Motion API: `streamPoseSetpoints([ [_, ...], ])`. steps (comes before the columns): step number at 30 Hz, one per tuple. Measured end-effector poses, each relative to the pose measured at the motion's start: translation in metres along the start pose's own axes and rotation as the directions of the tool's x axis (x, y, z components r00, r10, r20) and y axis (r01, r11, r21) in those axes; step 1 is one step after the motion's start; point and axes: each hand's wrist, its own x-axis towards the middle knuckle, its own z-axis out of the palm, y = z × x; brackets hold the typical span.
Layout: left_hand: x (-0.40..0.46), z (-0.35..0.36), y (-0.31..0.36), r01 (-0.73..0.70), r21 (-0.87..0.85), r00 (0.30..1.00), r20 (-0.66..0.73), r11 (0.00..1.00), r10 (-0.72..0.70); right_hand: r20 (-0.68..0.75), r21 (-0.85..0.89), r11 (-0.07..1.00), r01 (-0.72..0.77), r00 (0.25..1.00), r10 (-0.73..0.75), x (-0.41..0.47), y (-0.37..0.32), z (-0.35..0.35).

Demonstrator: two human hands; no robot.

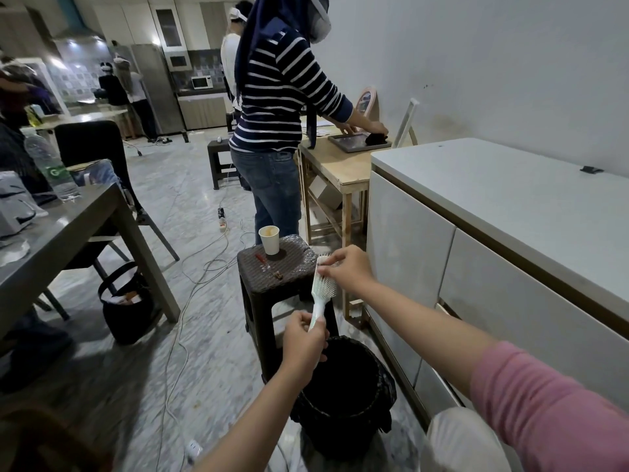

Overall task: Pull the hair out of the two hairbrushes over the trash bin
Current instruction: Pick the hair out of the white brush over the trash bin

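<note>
Clearly mid-step on the first brush: white hairbrush [322,290] held upright just above and beyond the far rim of the black trash bin [343,396], handle clamped in the curled fingers of the left hand [304,342]. Right hand [347,267] at the bristle head, fingertips pinched together among the bristles, apparently on hair too fine to make out. Next, probably: pull away, release over the bin. Second brush nowhere evident; small items on the brown stool [272,267] too unclear to name.
</note>
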Motion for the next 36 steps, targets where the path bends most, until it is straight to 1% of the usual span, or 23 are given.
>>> streamPoseSetpoints([
  [4,0.000,-0.001,0.001,-0.020,0.001,1.000,-0.002,1.000,0.020,-0.061,-0.041,0.999,0.002,0.998,-0.005,0.002,-0.002,-0.004],
  [7,0.003,-0.004,0.000,0.006,-0.014,1.000,0.005,1.000,-0.005,-0.076,-0.063,0.998,-0.001,0.997,-0.003,0.004,0.000,-0.006],
  [13,0.009,-0.004,0.000,0.090,-0.043,0.996,0.025,0.995,-0.089,-0.140,-0.048,0.999,-0.005,0.990,-0.002,0.002,0.007,-0.003],
  [15,0.011,-0.004,0.000,0.168,-0.090,0.986,0.012,0.982,-0.168,-0.171,-0.023,1.000,-0.006,0.985,0.002,0.001,0.009,-0.003],
  [18,0.020,-0.014,-0.007,0.339,-0.242,0.932,-0.048,0.909,-0.360,-0.225,0.046,0.998,-0.037,0.973,0.046,0.004,0.012,-0.011],
  [20,0.028,-0.026,-0.018,0.397,-0.308,0.894,-0.085,0.865,-0.441,-0.262,0.085,0.993,-0.079,0.960,0.099,0.008,0.017,-0.019],
  [23,0.036,-0.041,-0.036,0.439,-0.344,0.852,-0.136,0.830,-0.506,-0.287,0.124,0.984,-0.128,0.945,0.159,0.011,0.027,-0.030],
  [27,0.039,-0.049,-0.043,0.440,-0.372,0.833,-0.172,0.818,-0.526,-0.254,0.133,0.976,-0.173,0.946,0.202,0.006,0.039,-0.036],
  [33,0.034,-0.045,-0.035,0.406,-0.331,0.877,-0.120,0.852,-0.465,-0.173,0.096,0.965,-0.243,0.951,0.257,0.001,0.050,-0.029],
  [36,0.032,-0.042,-0.027,0.385,-0.309,0.895,-0.105,0.869,-0.434,-0.085,0.029,0.965,-0.261,0.961,0.263,0.001,0.052,-0.026],
])
